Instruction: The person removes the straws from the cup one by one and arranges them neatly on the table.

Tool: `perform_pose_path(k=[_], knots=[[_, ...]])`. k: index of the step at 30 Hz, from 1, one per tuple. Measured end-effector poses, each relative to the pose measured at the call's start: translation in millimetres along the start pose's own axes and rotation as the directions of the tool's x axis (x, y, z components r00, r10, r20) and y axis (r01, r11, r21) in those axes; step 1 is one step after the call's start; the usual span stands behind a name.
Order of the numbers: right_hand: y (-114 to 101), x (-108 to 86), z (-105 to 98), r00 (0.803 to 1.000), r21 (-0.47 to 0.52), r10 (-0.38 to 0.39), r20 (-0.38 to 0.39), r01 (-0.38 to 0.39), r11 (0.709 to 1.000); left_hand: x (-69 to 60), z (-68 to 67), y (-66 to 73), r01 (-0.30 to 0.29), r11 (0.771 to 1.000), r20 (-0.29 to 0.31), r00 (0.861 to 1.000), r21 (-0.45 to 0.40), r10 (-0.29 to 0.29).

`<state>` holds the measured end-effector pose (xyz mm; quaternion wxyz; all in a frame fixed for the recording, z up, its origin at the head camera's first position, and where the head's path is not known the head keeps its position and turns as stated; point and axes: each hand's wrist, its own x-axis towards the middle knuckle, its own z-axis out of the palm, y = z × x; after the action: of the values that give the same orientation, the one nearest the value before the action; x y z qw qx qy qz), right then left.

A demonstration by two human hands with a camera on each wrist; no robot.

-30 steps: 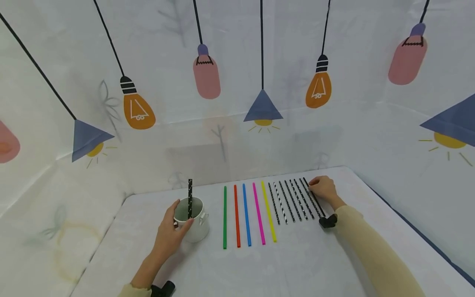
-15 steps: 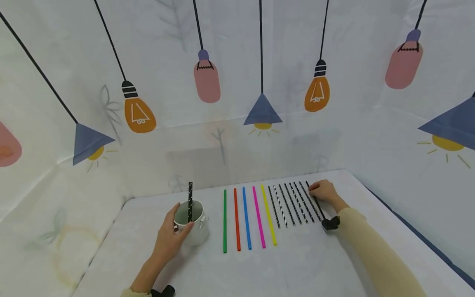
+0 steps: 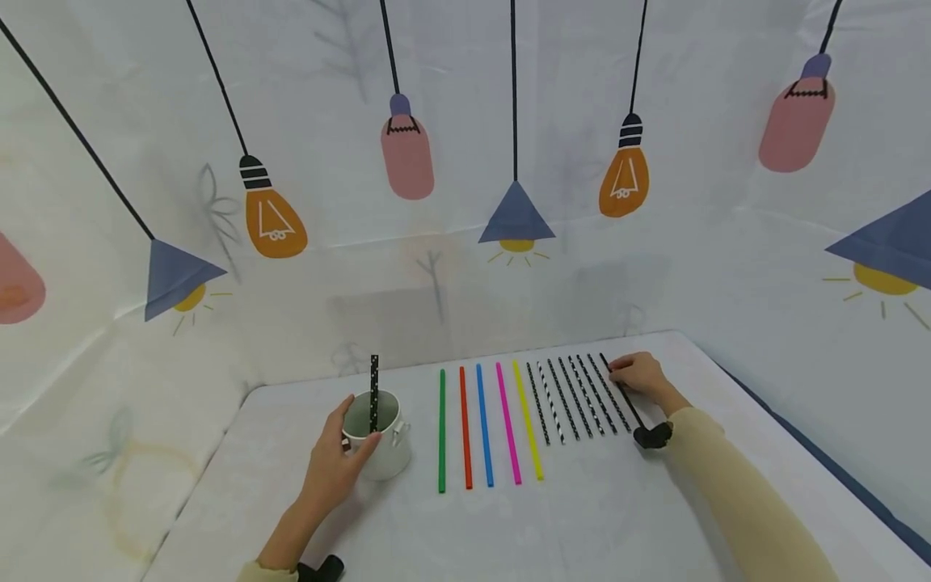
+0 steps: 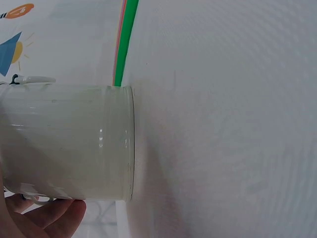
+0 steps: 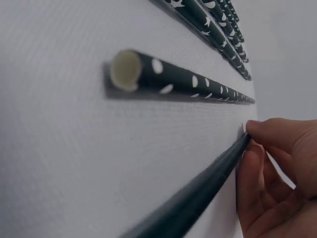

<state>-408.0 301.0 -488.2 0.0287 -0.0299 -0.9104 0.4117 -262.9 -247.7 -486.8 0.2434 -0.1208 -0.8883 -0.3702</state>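
Note:
A small white pail (image 3: pixel 387 462) with little side lugs stands upright on the table, and my left hand (image 3: pixel 330 467) grips it around its left side. Inside it leans one black straw with white dots (image 3: pixel 374 384). At the right end of a row of straws, my right hand (image 3: pixel 643 378) pinches a plain black straw (image 5: pixel 200 191) near its far end, between thumb and fingertips. Beside that one lies a black straw with white spots (image 5: pixel 183 81), its hollow end toward the right wrist camera. Part of the left hand is hidden behind the pail.
Between the hands, green (image 3: pixel 441 432), red (image 3: pixel 465 428), blue (image 3: pixel 484 426), pink (image 3: pixel 508 424) and yellow (image 3: pixel 528 420) straws lie side by side. Several black-and-white patterned straws (image 3: pixel 575 400) follow rightward. A white wall cloth (image 3: pixel 465 315) with printed lamps rises behind the table.
The plain black straw has shifted slightly right with my right hand, widening the gap to its neighbour. My left hand and the pail keep their place; the head view has tilted slightly.

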Motion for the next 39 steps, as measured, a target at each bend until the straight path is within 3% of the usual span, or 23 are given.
perform_pose_path(k=[17, 39], knots=[[3.7, 9.1, 3.2, 0.999, 0.011, 0.009, -0.039, -0.009, 1.000, 3.1, -0.2, 0.9, -0.008, 1.000, -0.004, 1.000, 0.008, 0.008], [-0.3, 2.4, 4.3, 0.997, 0.043, 0.052, -0.056, -0.050, 0.998, 1.0, 1.6, -2.8, -0.003, 1.000, 0.001, 1.000, 0.001, 0.003]])
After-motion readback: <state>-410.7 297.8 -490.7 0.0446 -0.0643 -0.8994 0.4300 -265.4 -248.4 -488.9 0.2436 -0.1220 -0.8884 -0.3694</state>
